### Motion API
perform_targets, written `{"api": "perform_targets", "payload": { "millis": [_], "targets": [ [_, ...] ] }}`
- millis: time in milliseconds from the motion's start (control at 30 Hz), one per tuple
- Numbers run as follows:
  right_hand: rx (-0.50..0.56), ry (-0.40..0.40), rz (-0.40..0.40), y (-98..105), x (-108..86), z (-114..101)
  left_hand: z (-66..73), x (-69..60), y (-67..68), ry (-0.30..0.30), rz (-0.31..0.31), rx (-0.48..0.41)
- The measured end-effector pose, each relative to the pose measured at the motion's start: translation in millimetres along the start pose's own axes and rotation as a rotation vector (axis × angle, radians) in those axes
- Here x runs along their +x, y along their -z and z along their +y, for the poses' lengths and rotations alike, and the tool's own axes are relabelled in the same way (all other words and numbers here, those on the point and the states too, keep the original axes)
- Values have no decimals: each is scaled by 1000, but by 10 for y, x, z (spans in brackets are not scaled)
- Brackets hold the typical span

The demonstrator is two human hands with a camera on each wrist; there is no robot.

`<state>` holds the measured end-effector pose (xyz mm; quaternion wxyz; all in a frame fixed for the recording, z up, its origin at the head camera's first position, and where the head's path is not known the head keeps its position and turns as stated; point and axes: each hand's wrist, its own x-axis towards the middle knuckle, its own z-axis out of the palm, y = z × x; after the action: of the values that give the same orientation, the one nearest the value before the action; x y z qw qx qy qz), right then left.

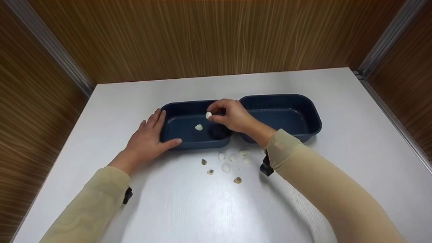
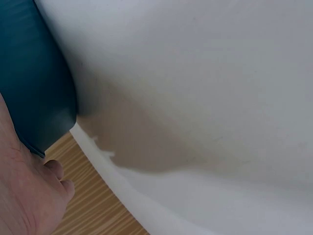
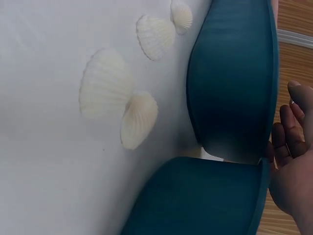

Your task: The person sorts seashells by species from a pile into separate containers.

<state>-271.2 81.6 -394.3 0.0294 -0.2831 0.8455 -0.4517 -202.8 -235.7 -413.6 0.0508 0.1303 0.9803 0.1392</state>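
Between thumb and fingertips my right hand (image 1: 234, 116) pinches a small white seashell (image 1: 209, 115), held above the left blue tray (image 1: 195, 145). Inside that tray lies one white shell (image 1: 198, 127). My left hand (image 1: 146, 140) rests against the tray's left end, fingers extended along the side and thumb over the front rim. In the left wrist view part of the left hand (image 2: 29, 196) shows beside the tray wall (image 2: 39, 73). The right wrist view shows the right hand (image 3: 296, 147) past the tray rims, with ribbed white shells (image 3: 107, 83) on the table.
A second blue tray (image 1: 280, 118) stands close on the right, with no shell visible in it. Several loose shells, white (image 1: 225, 168) and brownish (image 1: 237, 180), lie on the white table (image 1: 189, 209) in front of the trays. Wood-grain panels (image 1: 216, 40) enclose the back and sides.
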Motion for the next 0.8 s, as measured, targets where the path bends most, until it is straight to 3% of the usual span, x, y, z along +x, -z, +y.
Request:
{"api": "perform_targets", "payload": {
  "millis": [467,633,800],
  "targets": [
    [-67,38,13,9,8,12,26,0,25,-4,-2,3],
    [-26,52,17,92,-88,-57,35,14,19,-3,1,6],
    [0,117,19,218,-267,-133,41,20,21,-9,6,3]
  ]
}}
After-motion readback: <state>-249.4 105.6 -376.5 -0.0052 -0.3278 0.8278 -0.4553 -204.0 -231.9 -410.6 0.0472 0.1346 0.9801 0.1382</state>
